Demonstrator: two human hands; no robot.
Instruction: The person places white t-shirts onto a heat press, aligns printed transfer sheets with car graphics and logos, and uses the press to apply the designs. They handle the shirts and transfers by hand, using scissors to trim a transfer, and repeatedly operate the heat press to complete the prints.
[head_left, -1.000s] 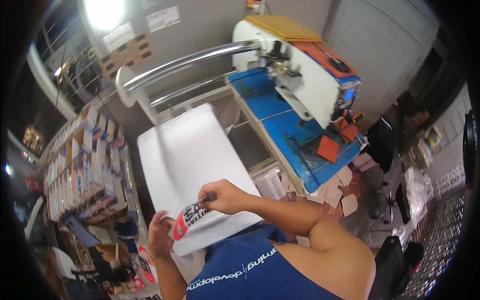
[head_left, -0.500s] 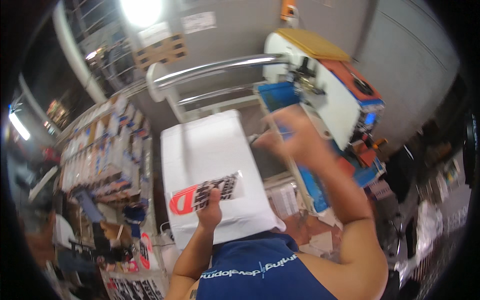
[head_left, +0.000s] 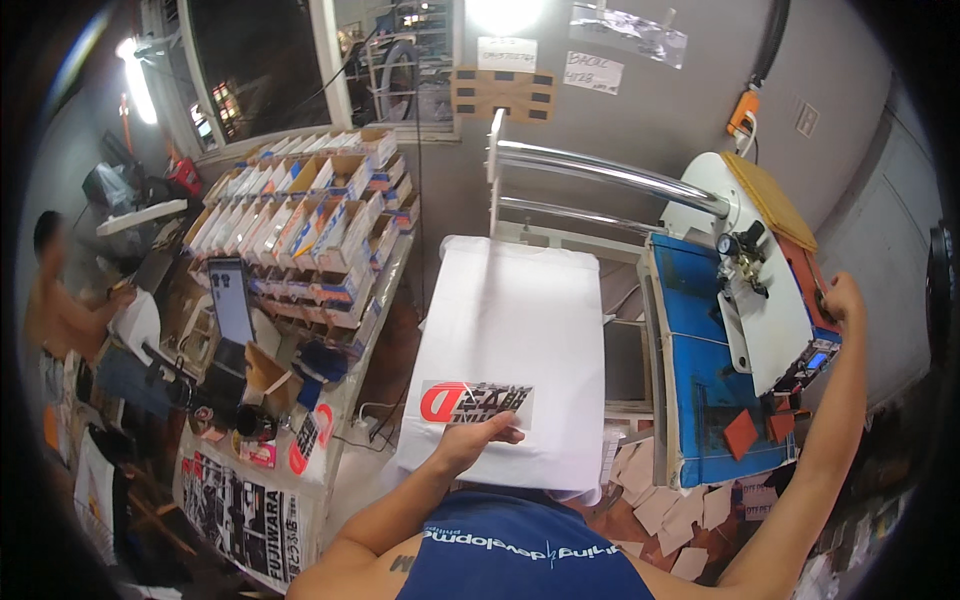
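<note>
A white T-shirt (head_left: 520, 320) is spread over the flat platen in front of me. On its lower part lies a clear print-transfer film (head_left: 445, 402) with a red and black design. My left hand (head_left: 470, 443) is closed at the film's lower edge, with the thumb over it and the fingers curled. To the right, my right arm stretches out to the heat press (head_left: 790, 355), a white body with an orange top. There my right hand (head_left: 845, 300) is closed at a dark part on that top; what the fingers hold is mostly hidden.
The press has a blue pad (head_left: 695, 340) and chrome bars (head_left: 620, 170) crossing behind the shirt. At left stand boxes of filed sheets (head_left: 290, 225), a laptop (head_left: 231, 300) and printed films (head_left: 250, 515). Loose paper pieces (head_left: 655, 495) cover the floor. Another person (head_left: 70, 305) works far left.
My right hand has moved from above the blue pad out to the right, onto the press's top. The view has turned left. My left hand stays at the film.
</note>
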